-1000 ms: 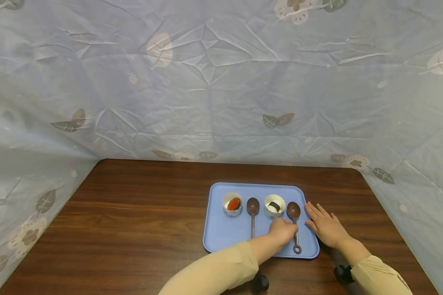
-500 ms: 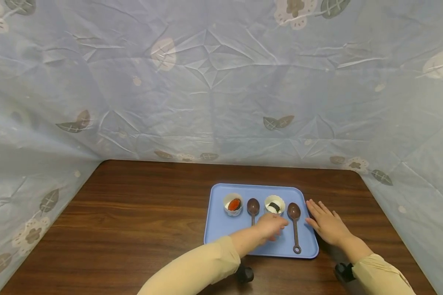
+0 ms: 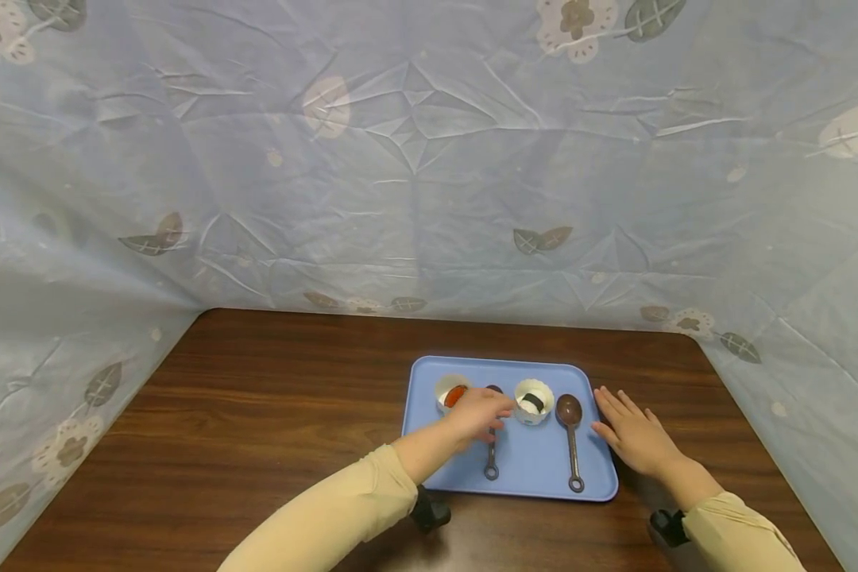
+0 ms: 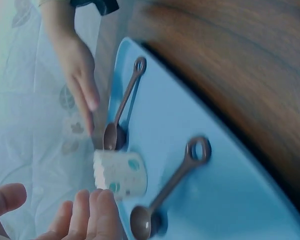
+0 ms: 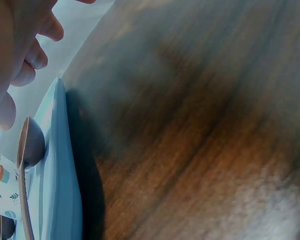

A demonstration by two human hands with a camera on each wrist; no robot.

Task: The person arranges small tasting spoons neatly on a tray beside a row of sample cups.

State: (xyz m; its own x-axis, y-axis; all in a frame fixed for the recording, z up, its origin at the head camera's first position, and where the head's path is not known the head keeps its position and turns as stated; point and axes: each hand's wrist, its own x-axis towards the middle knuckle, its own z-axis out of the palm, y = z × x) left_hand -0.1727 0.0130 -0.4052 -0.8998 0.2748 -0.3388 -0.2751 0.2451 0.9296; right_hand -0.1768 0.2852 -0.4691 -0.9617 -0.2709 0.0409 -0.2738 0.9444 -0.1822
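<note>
Over the left half of the blue tray [image 3: 465, 477], my left hand [image 3: 477, 415] has loose, slightly bent fingers and holds nothing. It partly hides the left brown spoon [image 3: 492, 461] and the left paper cup [image 3: 446, 384], where an orange-topped sushi piece [image 3: 455, 394] shows. Just right of its fingertips is another paper cup [image 3: 532, 416], with a white sushi piece with a black band [image 3: 533, 402] inside. The second brown spoon [image 3: 569, 411] lies right of that cup, bowl away from me. My right hand [image 3: 636, 435] stays flat, fingers straight, fingertips at the tray's right edge.
The tray sits on a dark wooden table [image 3: 257, 413], toward its right side. A patterned plastic sheet [image 3: 400, 199] hangs behind the table and along both sides. Black wrist straps with cameras [image 3: 429, 512] sit on both forearms.
My left hand has let go of the right spoon's handle and moved left across the tray, over the left spoon. The right hand has stayed at the tray's edge.
</note>
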